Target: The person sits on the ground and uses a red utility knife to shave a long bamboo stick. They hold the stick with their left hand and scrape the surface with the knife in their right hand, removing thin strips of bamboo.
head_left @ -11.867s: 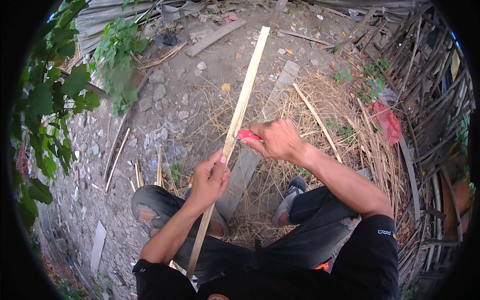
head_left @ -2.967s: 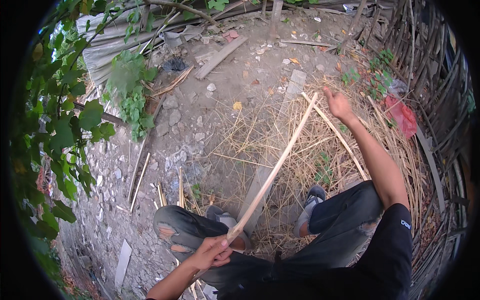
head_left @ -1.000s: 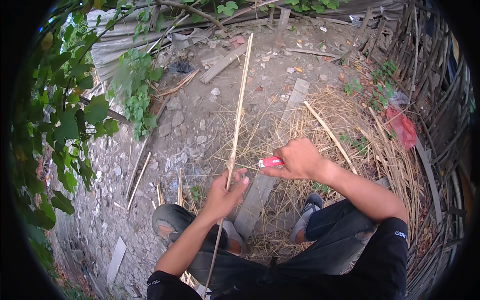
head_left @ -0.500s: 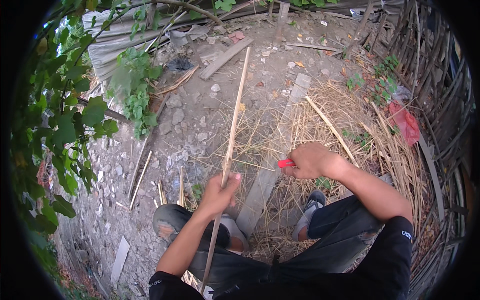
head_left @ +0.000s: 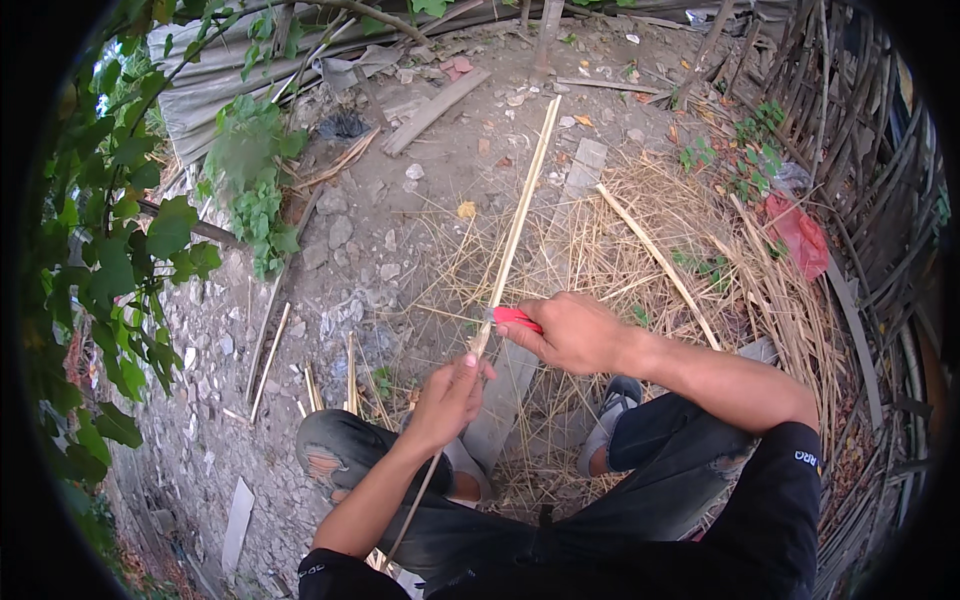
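Observation:
My left hand (head_left: 448,396) grips a long thin bamboo strip (head_left: 518,215) that runs from my lap up and away over the ground. My right hand (head_left: 570,332) holds a knife with a red handle (head_left: 517,319), its blade against the strip just above my left hand. I am sitting with my knees bent, and a grey plank (head_left: 520,360) lies on the ground between my feet.
Dry straw-like shavings (head_left: 640,250) cover the ground ahead. A second bamboo strip (head_left: 655,260) lies to the right, and short bamboo pieces (head_left: 270,355) to the left. Leafy plants (head_left: 130,250) stand on the left; a woven fence (head_left: 850,200) with a red bag (head_left: 798,232) stands on the right.
My right hand with the red-handled knife has moved left to the bamboo strip. The strip's far end has swung a little to the right. My left hand keeps its grip.

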The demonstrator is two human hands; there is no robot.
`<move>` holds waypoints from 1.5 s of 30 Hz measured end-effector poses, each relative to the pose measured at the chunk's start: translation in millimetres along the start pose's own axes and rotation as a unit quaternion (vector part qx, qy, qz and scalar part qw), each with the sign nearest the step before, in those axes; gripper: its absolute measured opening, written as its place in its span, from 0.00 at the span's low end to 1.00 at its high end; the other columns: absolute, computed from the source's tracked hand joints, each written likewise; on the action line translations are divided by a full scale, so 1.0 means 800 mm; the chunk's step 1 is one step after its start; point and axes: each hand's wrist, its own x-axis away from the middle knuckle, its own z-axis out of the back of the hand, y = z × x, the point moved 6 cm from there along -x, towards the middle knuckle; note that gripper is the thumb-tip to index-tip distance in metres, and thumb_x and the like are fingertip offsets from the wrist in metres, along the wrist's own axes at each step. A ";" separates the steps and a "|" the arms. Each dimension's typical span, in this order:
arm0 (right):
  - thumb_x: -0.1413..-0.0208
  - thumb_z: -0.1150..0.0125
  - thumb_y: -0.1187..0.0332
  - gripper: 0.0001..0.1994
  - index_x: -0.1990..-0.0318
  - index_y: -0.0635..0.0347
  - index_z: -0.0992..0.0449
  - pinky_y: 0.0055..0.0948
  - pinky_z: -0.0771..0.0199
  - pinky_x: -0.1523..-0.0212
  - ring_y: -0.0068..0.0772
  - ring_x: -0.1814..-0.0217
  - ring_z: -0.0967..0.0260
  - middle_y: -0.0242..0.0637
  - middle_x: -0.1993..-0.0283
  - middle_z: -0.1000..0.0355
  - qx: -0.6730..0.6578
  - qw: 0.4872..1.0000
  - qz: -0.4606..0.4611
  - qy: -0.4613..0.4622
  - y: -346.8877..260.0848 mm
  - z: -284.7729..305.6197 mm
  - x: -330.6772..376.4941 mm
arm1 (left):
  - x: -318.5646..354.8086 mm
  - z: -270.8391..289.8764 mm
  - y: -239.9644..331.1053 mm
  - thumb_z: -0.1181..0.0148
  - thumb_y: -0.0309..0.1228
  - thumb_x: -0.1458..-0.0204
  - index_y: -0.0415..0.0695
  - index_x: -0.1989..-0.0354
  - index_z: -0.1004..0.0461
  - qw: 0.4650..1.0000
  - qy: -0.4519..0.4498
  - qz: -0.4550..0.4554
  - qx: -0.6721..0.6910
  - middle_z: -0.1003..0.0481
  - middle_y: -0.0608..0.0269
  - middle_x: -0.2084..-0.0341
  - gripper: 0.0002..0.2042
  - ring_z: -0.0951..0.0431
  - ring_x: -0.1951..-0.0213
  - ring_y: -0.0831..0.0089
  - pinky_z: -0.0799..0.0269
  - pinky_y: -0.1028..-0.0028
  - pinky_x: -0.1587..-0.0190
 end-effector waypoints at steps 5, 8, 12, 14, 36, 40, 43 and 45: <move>0.30 0.55 0.44 0.29 0.65 0.65 0.23 0.53 0.26 0.68 0.59 0.75 0.26 0.54 0.80 0.28 0.040 0.999 -0.006 0.017 0.013 -0.005 -0.007 | 0.003 0.012 -0.013 0.61 0.46 0.28 0.37 0.63 0.27 0.992 0.049 -0.005 -0.120 0.34 0.64 0.85 0.24 0.35 0.83 0.77 0.39 0.72 0.78; 0.29 0.60 0.43 0.34 0.68 0.69 0.22 0.54 0.25 0.61 0.62 0.69 0.24 0.58 0.76 0.26 -0.009 0.978 -0.194 0.069 0.107 0.041 -0.038 | 0.018 0.005 -0.012 0.61 0.49 0.28 0.39 0.65 0.28 0.962 0.060 -0.071 -0.255 0.36 0.70 0.87 0.25 0.37 0.85 0.81 0.42 0.75 0.80; 0.29 0.61 0.41 0.36 0.68 0.70 0.22 0.51 0.26 0.63 0.58 0.73 0.25 0.55 0.79 0.27 0.019 0.969 -0.185 0.166 0.175 0.124 -0.020 | 0.037 -0.009 -0.006 0.57 0.46 0.29 0.39 0.68 0.28 0.949 0.032 -0.128 -0.288 0.32 0.67 0.87 0.23 0.32 0.84 0.79 0.37 0.73 0.78; 0.29 0.60 0.42 0.35 0.67 0.69 0.22 0.51 0.27 0.63 0.58 0.72 0.25 0.55 0.78 0.27 -0.002 0.972 -0.196 0.126 0.151 0.095 -0.003 | 0.032 -0.005 -0.018 0.55 0.46 0.29 0.39 0.68 0.28 0.949 0.040 -0.119 -0.291 0.33 0.68 0.87 0.23 0.32 0.83 0.79 0.36 0.73 0.77; 0.33 0.52 0.40 0.28 0.62 0.59 0.21 0.53 0.28 0.70 0.59 0.74 0.26 0.51 0.80 0.28 0.111 0.990 -0.007 0.089 0.033 0.021 -0.039 | 0.001 0.027 0.019 0.51 0.43 0.32 0.37 0.71 0.33 0.942 0.122 -0.124 -0.286 0.32 0.46 0.84 0.21 0.29 0.79 0.48 0.35 0.58 0.72; 0.33 0.56 0.38 0.33 0.63 0.64 0.20 0.49 0.24 0.67 0.51 0.73 0.23 0.50 0.76 0.24 0.044 0.972 -0.186 0.140 0.122 0.077 -0.059 | 0.031 0.010 0.014 0.51 0.43 0.32 0.37 0.70 0.33 0.947 0.073 -0.081 -0.301 0.32 0.44 0.84 0.21 0.28 0.78 0.45 0.34 0.56 0.72; 0.31 0.60 0.37 0.36 0.71 0.63 0.21 0.49 0.25 0.58 0.43 0.69 0.23 0.50 0.75 0.24 0.047 0.926 -0.306 0.216 0.230 0.144 -0.028 | 0.059 -0.011 -0.009 0.49 0.43 0.32 0.36 0.70 0.33 0.937 0.022 -0.144 -0.317 0.32 0.44 0.85 0.20 0.28 0.79 0.44 0.34 0.56 0.73; 0.32 0.61 0.37 0.38 0.70 0.66 0.21 0.51 0.27 0.55 0.51 0.65 0.22 0.56 0.72 0.23 0.060 0.873 -0.367 0.316 0.339 0.190 0.028 | 0.072 -0.025 -0.023 0.48 0.42 0.33 0.36 0.70 0.33 0.943 -0.021 -0.117 -0.312 0.32 0.44 0.85 0.20 0.27 0.80 0.44 0.34 0.57 0.74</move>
